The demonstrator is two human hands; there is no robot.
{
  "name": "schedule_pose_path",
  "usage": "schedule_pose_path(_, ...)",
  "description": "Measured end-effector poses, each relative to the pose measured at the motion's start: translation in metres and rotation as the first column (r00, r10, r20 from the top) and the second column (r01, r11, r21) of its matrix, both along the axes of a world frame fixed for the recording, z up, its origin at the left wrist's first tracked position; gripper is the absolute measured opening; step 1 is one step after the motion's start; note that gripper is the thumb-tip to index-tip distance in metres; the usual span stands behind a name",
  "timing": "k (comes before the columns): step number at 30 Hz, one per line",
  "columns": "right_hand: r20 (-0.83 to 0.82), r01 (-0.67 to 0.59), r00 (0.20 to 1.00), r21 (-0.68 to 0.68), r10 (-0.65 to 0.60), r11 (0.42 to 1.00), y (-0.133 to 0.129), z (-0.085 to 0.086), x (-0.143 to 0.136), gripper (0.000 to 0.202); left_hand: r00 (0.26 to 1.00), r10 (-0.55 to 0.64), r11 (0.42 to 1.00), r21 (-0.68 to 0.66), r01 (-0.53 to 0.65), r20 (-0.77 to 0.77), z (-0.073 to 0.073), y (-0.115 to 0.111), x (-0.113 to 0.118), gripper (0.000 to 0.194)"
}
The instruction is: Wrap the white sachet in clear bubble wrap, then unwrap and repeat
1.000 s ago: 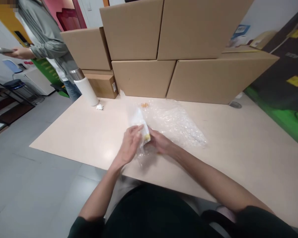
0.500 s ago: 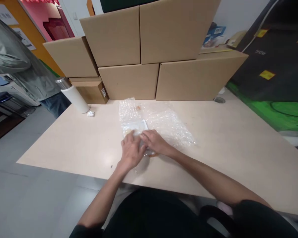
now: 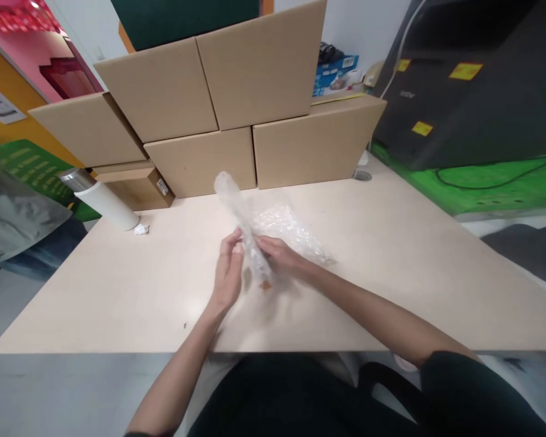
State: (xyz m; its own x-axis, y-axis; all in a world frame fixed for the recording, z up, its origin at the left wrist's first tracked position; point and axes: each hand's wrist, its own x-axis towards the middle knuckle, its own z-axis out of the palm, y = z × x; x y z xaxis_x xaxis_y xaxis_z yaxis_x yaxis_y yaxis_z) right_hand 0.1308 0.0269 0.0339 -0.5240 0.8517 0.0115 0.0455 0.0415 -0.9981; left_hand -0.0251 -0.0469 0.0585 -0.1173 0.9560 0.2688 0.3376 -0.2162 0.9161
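A bubble-wrapped bundle [image 3: 255, 258] is tilted up off the table between my hands, its far end rising toward the boxes. Something flat and pale showed through the wrap earlier; now the bundle is edge-on and its contents are hidden. A small orange-brown patch shows at its near end. My left hand [image 3: 229, 270] holds the bundle's left side with bent fingers and thumb. From the right, my right hand [image 3: 279, 254] grips it, its fingertips partly behind the plastic. A loose sheet of bubble wrap [image 3: 293, 227] lies on the table just beyond my right hand.
Cardboard boxes [image 3: 200, 164] are stacked along the table's back edge. A white bottle with a metal cap [image 3: 107, 203] stands at the back left, beside a crumpled white scrap [image 3: 141, 229]. A person in a grey-green top [image 3: 22, 212] is at the far left.
Both hands have lifted the wrapped bundle from lying flat on the table and turned it on edge. My view has shifted right, and the person at left appears lower and further left.
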Motion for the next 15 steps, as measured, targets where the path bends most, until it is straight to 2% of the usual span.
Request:
schedule_pose_path(1,0.001,0.041,0.999,0.018,-0.041,0.999,0.004,-0.002,0.009,0.052,0.996,-0.053,0.998,0.022,0.055,-0.068,-0.002,0.007,0.008,0.050)
schedule_pose_path(3,0.071,0.166,0.981,0.181,-0.181,0.969,0.011,-0.006,0.031,0.045,0.967,-0.134,0.988,0.048,0.148,-0.216,-0.008,0.022,0.023,0.049)
schedule_pose_path(4,0.124,0.227,0.953,0.307,-0.275,0.924,0.015,-0.009,0.042,0.039,0.943,-0.160,0.983,0.041,0.180,-0.293,-0.012,0.028,0.029,0.048)
schedule_pose_path(6,0.217,0.301,0.858,0.522,-0.465,0.798,0.022,-0.015,0.063,0.036,0.876,-0.209,0.975,-0.025,0.220,-0.436,-0.019,0.040,0.043,0.047)
schedule_pose_path(7,0.255,0.313,0.806,0.584,-0.535,0.749,0.024,-0.018,0.072,0.038,0.837,-0.231,0.972,-0.070,0.226,-0.496,-0.023,0.044,0.050,0.047)
schedule_pose_path(8,0.289,0.316,0.766,0.608,-0.574,0.728,0.027,-0.021,0.080,0.040,0.796,-0.251,0.967,-0.113,0.227,-0.551,-0.026,0.048,0.056,0.047)
schedule_pose_path(10,0.336,0.337,0.750,0.547,-0.570,0.766,0.032,-0.026,0.091,0.040,0.713,-0.282,0.959,-0.170,0.227,-0.642,-0.031,0.054,0.066,0.047)
schedule_pose_path(13,0.292,0.412,0.819,0.296,-0.493,0.861,0.044,-0.028,0.096,0.033,0.631,-0.279,0.959,-0.172,0.226,-0.724,-0.039,0.058,0.076,0.045)
schedule_pose_path(15,0.235,0.449,0.854,0.118,-0.464,0.886,0.057,-0.025,0.089,0.031,0.616,-0.266,0.961,-0.154,0.229,-0.742,-0.042,0.058,0.078,0.044)
